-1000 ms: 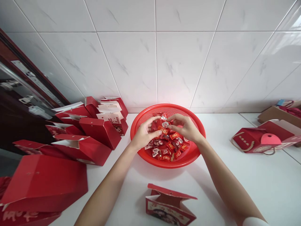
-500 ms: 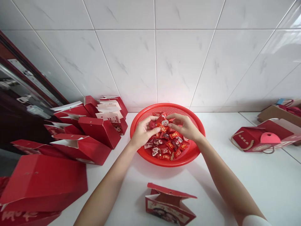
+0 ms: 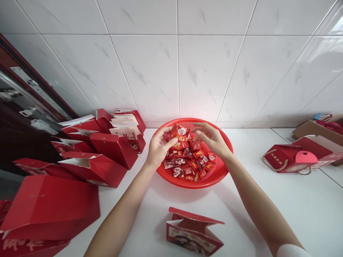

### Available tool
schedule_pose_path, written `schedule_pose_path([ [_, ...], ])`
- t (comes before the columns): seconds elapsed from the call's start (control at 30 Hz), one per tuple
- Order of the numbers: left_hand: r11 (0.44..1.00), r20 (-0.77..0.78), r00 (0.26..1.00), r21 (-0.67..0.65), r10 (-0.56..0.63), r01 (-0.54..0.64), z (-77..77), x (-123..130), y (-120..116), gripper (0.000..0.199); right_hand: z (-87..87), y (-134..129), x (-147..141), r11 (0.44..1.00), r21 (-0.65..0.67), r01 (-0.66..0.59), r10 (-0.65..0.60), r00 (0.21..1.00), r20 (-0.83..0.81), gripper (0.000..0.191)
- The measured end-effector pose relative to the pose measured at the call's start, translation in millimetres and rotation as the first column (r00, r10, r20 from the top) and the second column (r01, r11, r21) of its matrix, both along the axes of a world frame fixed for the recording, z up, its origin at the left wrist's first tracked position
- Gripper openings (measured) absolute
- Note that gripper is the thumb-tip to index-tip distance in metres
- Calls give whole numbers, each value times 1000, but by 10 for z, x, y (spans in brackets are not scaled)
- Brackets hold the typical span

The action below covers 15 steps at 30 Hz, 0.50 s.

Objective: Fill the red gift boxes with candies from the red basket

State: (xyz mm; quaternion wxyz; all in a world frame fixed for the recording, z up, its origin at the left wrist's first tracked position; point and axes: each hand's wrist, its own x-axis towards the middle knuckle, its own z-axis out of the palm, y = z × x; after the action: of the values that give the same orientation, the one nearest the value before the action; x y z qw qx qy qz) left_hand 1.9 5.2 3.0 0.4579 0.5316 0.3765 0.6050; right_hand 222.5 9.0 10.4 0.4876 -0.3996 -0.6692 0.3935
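1. Since the last frame, your hands have spread apart over the basket, and your right fingers have lifted higher.
2. On your far left, red gift boxes (image 3: pixel 115 150) lie in a loose, tilted row on the counter (image 3: pixel 246 203).
3. Your left hand (image 3: pixel 160 148) is at the basket's left side, its fingers (image 3: pixel 163 134) curled and touching the top of the candies. You can't tell whether they're clamped on any.
4. The wrapped candies (image 3: pixel 184 159) lie heaped inside the red mesh basket (image 3: pixel 222 169).
5. Your right hand (image 3: pixel 213 139) hangs above them, its fingers (image 3: pixel 199 129) apart and holding nothing.
6. A folded box (image 3: pixel 194 232) sits near you, in front of the basket.
7. On your right, a rope-handled box (image 3: pixel 289 159) lies on its side.
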Motion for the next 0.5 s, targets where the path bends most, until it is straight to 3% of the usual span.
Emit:
schedule_pose_path([
  [0.1,998,114,992,-30,55,-52,-8,-23,36,46,-3,93,73,983,-31,183,-184,979,-84,36],
  [0.17,997,183,981,-58,68,-58,-3,-40,52,47,8,198,149,970,-66,233,-237,969,-72,28],
  [0.27,993,263,960,-94,96,-74,9,-58,64,46,43,406,237,974,-82,209,-196,969,149,17],
  [0.37,990,294,948,-91,126,-103,7,-70,73,46,55,624,209,984,-88,153,-108,918,381,13],
  [0.5,989,292,946,-73,142,-126,-20,-85,86,46,-27,824,-17,994,-73,76,-24,838,545,23],
])
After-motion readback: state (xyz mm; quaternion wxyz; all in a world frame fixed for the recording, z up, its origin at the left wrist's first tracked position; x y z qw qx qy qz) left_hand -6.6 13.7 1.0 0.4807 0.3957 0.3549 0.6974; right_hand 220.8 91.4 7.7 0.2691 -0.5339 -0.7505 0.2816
